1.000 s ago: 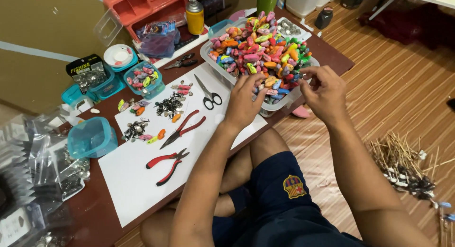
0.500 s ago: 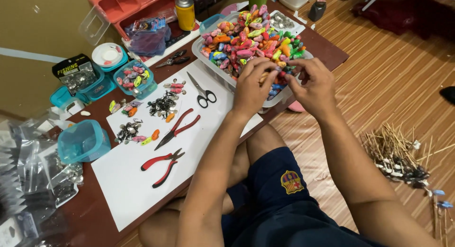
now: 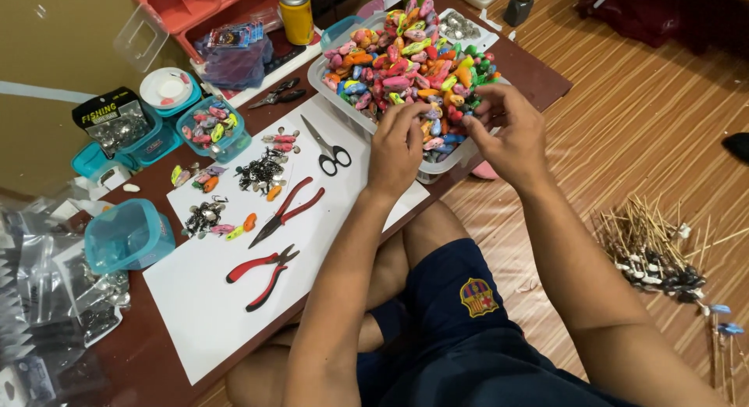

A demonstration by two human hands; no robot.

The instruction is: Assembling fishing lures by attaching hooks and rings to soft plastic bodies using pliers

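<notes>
Both my hands have moved up into the heap of colourful lures (image 3: 406,56) in the tray (image 3: 437,167), upper centre. My left hand (image 3: 396,145) and right hand (image 3: 507,134) curl over lures; whether either has hold of one, I cannot tell.

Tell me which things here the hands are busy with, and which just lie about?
In use: left hand and right hand, both in the colourful lures heaped in a clear tub.

Lying about: scissors, two red pliers, spray can, stick bundle.
</notes>
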